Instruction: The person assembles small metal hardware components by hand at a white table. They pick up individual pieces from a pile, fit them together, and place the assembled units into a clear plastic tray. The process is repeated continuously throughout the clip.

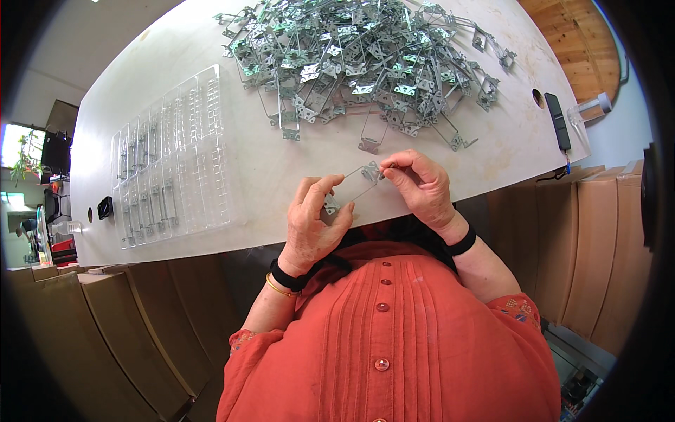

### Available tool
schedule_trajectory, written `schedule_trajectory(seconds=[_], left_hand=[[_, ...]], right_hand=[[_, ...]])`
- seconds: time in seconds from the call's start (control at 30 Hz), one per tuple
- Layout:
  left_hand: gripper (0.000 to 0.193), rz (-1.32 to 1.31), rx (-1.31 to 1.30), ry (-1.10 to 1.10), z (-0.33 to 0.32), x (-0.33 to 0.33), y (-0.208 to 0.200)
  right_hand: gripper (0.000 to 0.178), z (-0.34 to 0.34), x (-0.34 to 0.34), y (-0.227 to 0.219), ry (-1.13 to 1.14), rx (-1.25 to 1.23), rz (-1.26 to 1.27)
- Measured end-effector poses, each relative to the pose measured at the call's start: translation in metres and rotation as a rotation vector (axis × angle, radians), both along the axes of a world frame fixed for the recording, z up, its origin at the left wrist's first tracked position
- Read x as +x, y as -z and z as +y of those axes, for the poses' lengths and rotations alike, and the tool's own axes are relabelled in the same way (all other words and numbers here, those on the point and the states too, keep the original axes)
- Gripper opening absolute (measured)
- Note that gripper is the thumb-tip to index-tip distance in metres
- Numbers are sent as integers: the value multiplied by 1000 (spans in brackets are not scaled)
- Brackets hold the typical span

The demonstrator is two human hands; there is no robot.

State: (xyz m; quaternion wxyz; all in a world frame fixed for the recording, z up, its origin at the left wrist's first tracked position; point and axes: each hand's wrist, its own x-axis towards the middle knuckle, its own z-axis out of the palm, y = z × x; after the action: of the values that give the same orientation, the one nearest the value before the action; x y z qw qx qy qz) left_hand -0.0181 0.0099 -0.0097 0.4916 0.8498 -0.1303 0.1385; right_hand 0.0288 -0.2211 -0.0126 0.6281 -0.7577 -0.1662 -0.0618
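Note:
Near the table's front edge, a small metal bracket [370,171] of thin rods with punched end plates spans the gap between my hands. My left hand [313,221] has its thumb and fingers closed around the bracket's left end, partly covering that plate. At the other end, my right hand [425,190] pinches the plate's edge between thumb and forefinger. Whether a smaller part is also inside that pinch, I cannot tell. Just beyond, a large tangled pile [358,63] of similar grey metal brackets covers the far middle of the table; one loose bracket [369,144] lies at its near side.
To the left lies a clear plastic tray [223,151] with narrow slots, several holding metal brackets. The white table [281,246] has a black strip-shaped device [557,121] at its right edge and a small black object [105,207] at its left. Cardboard boxes [598,239] stand below both sides.

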Motion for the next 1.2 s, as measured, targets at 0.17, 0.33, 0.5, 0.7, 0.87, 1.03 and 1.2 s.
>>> schedule_trajectory(seconds=[0.17,0.33,0.5,0.7,0.87,1.03,1.2], left_hand=[[51,-1,-2,-1,0,-1,0],[51,3,1,-6,0,0,0],[50,17,4,0,0,0,-1],[50,13,1,0,1,-1,-1],[49,17,-14,8,-1,0,-2],[48,32,-12,-9,-1,-1,-3],[51,-24,23,0,0,1,-2]], right_hand=[[13,-2,-1,2,-17,4,32],[13,0,0,0,-8,4,7],[14,-2,0,1,-24,5,40],[13,0,0,1,-20,30,26],[13,-1,-1,4,-37,62,53],[13,1,0,1,-27,46,32],[13,-3,0,3,-33,19,43]])
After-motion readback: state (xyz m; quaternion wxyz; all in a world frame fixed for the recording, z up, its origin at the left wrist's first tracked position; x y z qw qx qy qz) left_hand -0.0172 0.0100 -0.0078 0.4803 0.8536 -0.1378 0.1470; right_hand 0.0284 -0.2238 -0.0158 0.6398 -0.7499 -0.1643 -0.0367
